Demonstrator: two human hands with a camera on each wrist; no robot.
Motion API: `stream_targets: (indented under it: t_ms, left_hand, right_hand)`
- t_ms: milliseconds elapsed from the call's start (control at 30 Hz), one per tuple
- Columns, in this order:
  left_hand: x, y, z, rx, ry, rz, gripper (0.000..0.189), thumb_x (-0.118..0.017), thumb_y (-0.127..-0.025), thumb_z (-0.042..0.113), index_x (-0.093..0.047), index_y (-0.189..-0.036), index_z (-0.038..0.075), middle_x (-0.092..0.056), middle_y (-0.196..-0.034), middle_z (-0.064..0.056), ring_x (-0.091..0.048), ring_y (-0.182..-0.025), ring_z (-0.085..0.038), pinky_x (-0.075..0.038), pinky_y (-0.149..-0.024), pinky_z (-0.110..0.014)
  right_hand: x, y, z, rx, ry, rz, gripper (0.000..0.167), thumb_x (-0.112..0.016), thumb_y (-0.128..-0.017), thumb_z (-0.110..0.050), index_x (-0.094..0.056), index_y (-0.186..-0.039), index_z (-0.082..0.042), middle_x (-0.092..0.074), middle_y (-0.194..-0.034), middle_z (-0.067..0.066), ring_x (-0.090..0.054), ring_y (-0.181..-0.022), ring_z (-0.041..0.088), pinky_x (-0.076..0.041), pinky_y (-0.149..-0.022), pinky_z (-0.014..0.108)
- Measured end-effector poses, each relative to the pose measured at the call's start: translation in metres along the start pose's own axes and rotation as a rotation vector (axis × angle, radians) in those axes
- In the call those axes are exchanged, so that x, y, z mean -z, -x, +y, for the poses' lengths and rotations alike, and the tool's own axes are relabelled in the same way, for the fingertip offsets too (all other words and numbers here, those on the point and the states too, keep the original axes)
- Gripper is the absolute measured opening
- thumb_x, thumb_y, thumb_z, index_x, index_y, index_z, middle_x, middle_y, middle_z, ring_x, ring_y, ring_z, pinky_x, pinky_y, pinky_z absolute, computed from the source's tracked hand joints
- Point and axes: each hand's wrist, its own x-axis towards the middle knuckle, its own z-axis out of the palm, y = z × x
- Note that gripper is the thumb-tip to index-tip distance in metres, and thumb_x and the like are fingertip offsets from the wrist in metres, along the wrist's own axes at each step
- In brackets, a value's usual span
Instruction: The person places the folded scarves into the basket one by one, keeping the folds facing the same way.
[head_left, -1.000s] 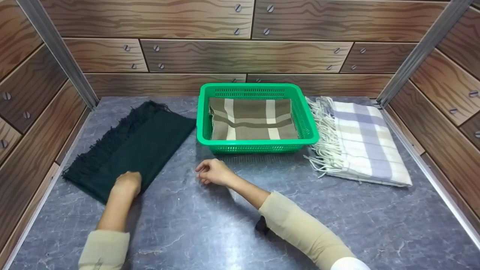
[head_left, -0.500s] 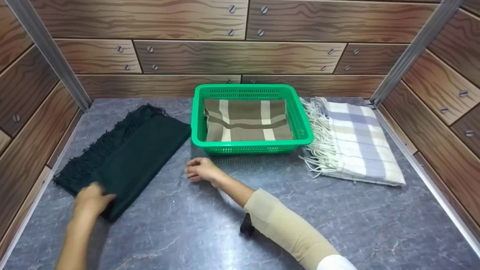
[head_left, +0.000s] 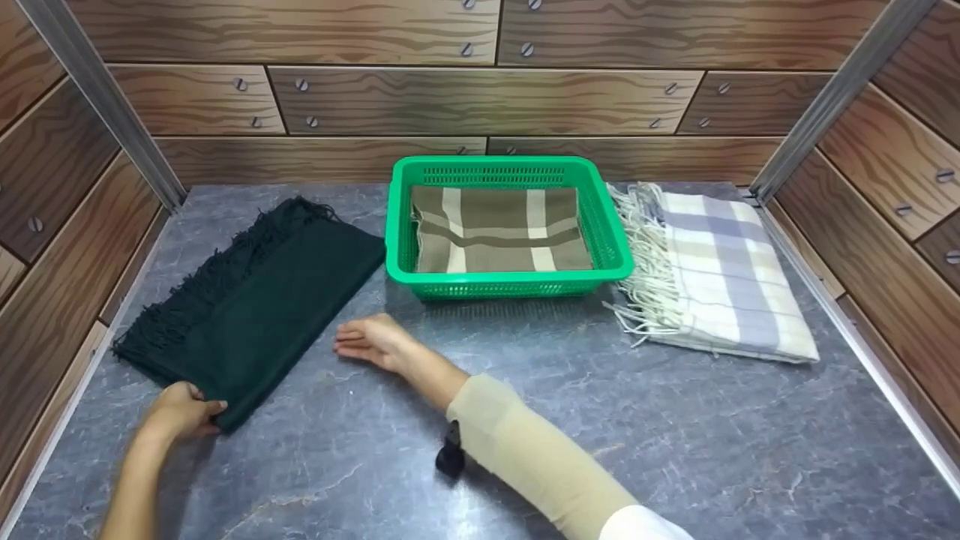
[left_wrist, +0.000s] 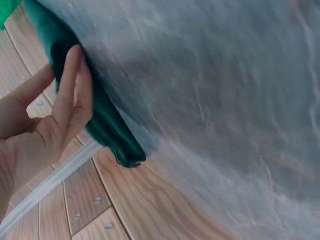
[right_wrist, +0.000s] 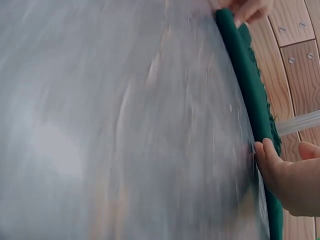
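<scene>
A folded dark green scarf with a fringed far-left edge lies on the left of the table. My left hand pinches its near edge, thumb on one side and fingers on the other, as the left wrist view shows of the scarf. In the head view my right hand is just right of the scarf, fingers straight and holding nothing. A green plastic basket stands behind that hand, with a folded brown-and-cream striped cloth inside.
A folded white, lilac and beige plaid scarf lies right of the basket, its fringe against the basket's side. Wood-patterned walls enclose the grey marbled table at the back and sides.
My left hand has moved from the scarf's right edge to its near edge and taken hold there. My right hand has shifted left toward the scarf, and its fingers have straightened.
</scene>
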Motion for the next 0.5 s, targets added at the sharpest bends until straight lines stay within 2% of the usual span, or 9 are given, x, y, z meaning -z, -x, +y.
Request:
stream_targets:
  t_ms: [100,300,500]
  left_hand:
    - [-0.002,0.001,0.002,-0.024,-0.018,0.011,0.024,-0.059,-0.086,0.003,-0.04,-0.086,-0.012,-0.053,-0.076,-0.017,-0.062,-0.059,-0.016,-0.051,-0.056,-0.028]
    - [-0.011,0.004,0.006,-0.005,0.261,-0.073,0.025,-0.052,-0.088,-0.006,-0.031,-0.096,-0.017,-0.04,-0.088,-0.02,-0.06,-0.064,-0.014,-0.053,-0.062,-0.026]
    - [-0.022,0.003,0.013,-0.01,0.38,-0.065,0.024,-0.05,-0.089,-0.005,-0.03,-0.098,-0.015,-0.04,-0.089,-0.018,-0.058,-0.065,-0.011,-0.052,-0.063,-0.024]
  right_hand:
    - [-0.012,0.003,0.011,-0.024,0.016,-0.032,0.021,-0.052,-0.089,0.005,-0.057,-0.105,0.017,-0.057,-0.108,0.031,-0.058,-0.098,0.038,-0.05,-0.08,0.037]
    - [-0.03,0.011,0.027,-0.106,0.074,-0.115,0.011,-0.058,-0.087,0.003,-0.06,-0.093,0.012,-0.06,-0.1,0.031,-0.06,-0.094,0.039,-0.051,-0.076,0.038]
    - [-0.041,0.016,0.033,-0.156,0.079,-0.131,0.009,-0.06,-0.087,0.002,-0.061,-0.09,0.011,-0.063,-0.088,0.027,-0.061,-0.09,0.039,-0.052,-0.074,0.037]
